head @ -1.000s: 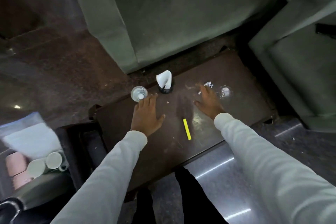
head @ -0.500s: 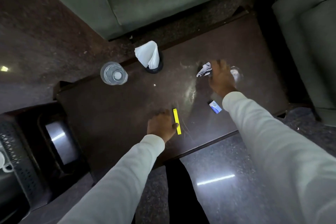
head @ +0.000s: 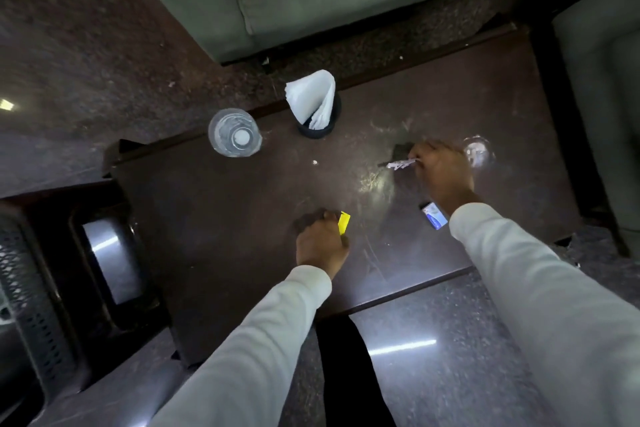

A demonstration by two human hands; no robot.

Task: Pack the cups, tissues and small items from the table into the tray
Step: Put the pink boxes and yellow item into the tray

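A person in pale sleeves leans over a dark table (head: pixel 242 218). Their left hand (head: pixel 320 244) is curled around a small yellow strip (head: pixel 344 222) near the table's front. Their right hand (head: pixel 441 172) pinches a crumpled white wrapper (head: pixel 398 164) farther back. Just beside the right wrist lies a small blue packet (head: pixel 434 215). A clear plastic cup (head: pixel 234 137) and a dark holder of white tissues (head: pixel 313 100) stand upright at the far edge. A dark perforated tray (head: pixel 31 305) sits low to the left, well apart. The light cup stands close to the edge; a passing sleeve could likely knock it off.
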